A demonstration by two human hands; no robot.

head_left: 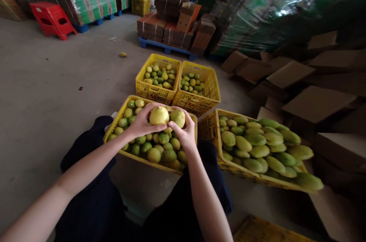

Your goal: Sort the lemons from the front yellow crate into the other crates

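My left hand (141, 123) is closed round a pale yellow round fruit (159, 115). Right beside it my right hand (185, 132) grips a greener yellow fruit (177, 117). Both hands hover over the near yellow crate (114, 123), which sits between my knees and is filled with several green and yellow fruits. The two held fruits touch or nearly touch each other.
Two more yellow crates (148, 91) (213, 89) with smaller fruits stand behind. A crate (210, 127) of larger green mangoes lies to the right. Flat cardboard boxes (317, 102) pile at right, a pallet of brown cartons (171, 28) and a red stool (53, 18) stand farther back.
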